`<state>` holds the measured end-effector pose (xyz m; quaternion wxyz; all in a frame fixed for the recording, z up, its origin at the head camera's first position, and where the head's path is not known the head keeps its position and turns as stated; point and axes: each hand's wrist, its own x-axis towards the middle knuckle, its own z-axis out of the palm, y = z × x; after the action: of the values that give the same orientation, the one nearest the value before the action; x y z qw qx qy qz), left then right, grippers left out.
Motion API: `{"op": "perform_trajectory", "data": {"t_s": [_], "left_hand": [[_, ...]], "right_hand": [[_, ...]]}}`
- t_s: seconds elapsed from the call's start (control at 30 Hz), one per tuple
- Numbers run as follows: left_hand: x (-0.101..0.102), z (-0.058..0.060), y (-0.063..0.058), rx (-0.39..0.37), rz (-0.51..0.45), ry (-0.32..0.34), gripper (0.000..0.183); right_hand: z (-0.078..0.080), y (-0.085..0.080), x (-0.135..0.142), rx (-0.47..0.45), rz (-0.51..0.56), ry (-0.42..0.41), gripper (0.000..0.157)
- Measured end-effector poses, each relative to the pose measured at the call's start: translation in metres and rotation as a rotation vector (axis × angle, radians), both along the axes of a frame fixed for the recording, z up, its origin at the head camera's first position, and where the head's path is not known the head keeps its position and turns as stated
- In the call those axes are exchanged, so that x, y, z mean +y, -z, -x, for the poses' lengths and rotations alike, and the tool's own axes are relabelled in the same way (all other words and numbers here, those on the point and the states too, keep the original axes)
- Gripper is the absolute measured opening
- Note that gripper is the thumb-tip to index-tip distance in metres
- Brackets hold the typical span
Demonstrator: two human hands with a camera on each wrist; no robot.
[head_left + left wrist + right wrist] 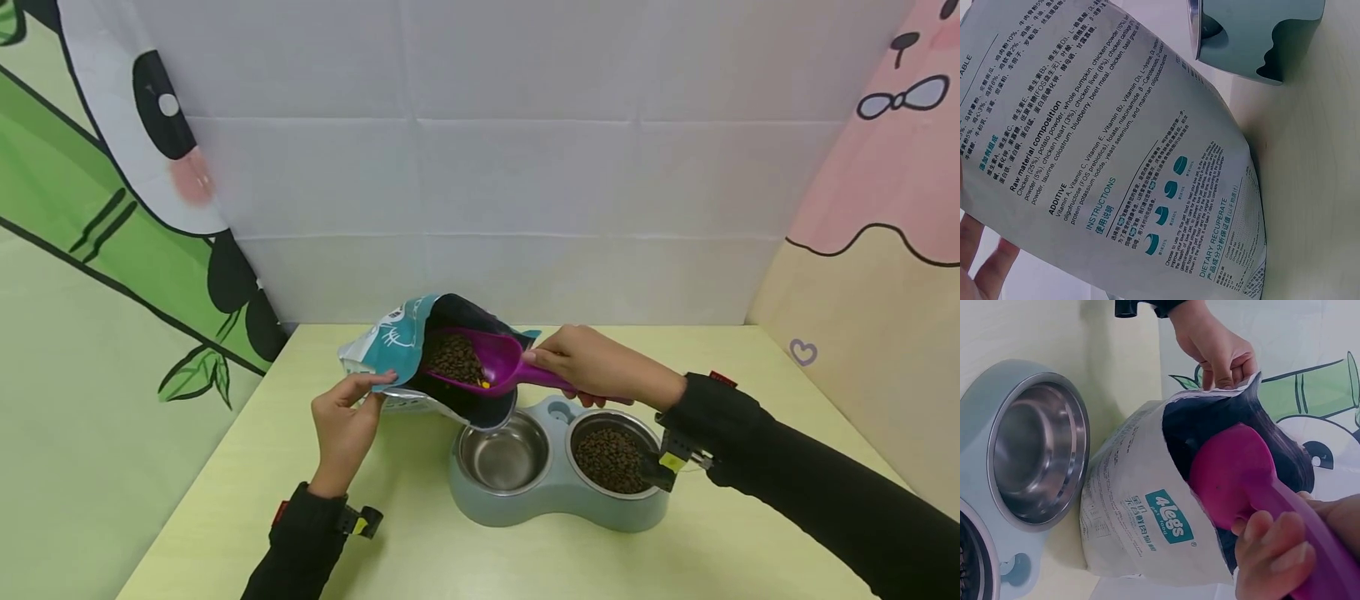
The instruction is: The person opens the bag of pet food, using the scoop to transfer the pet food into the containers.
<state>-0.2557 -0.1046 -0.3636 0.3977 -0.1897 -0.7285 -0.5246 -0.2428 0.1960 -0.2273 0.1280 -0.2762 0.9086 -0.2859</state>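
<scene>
My left hand (348,425) pinches the rim of a pet food bag (401,337), thumb and fingers on its edge. The bag leans with its dark mouth turned to the right; its printed back fills much of the left wrist view. In my right hand (588,362) is the handle of a purple scoop (506,360). The scoop's bowl lies inside the bag's mouth and carries brown kibble (456,360), with a small yellow bit near its edge. From the right wrist view, the scoop's underside (1229,475) shows at the opening, its contents hidden.
A blue-grey double feeder (558,508) stands on the pale yellow table (405,542), in front of the bag. Its left steel bowl (504,454) is bare inside; the right bowl (576,475) holds kibble. Cartoon-printed cloth panels (525,175) rise behind and at both sides.
</scene>
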Motion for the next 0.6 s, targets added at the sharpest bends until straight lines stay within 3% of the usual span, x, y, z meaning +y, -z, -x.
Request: {"op": "perform_trajectory", "data": {"t_s": [0.33,0.6], "left_hand": [[0.002,-0.001,0.001,0.003,0.019,-0.025,0.021],[0.010,-0.015,-0.017,0.007,0.018,-0.011,0.018]], "right_hand": [[-0.006,-0.005,0.009,-0.014,0.000,0.045,0.029],[-0.008,-0.006,0.017,-0.037,-0.001,0.060,0.030]]}}
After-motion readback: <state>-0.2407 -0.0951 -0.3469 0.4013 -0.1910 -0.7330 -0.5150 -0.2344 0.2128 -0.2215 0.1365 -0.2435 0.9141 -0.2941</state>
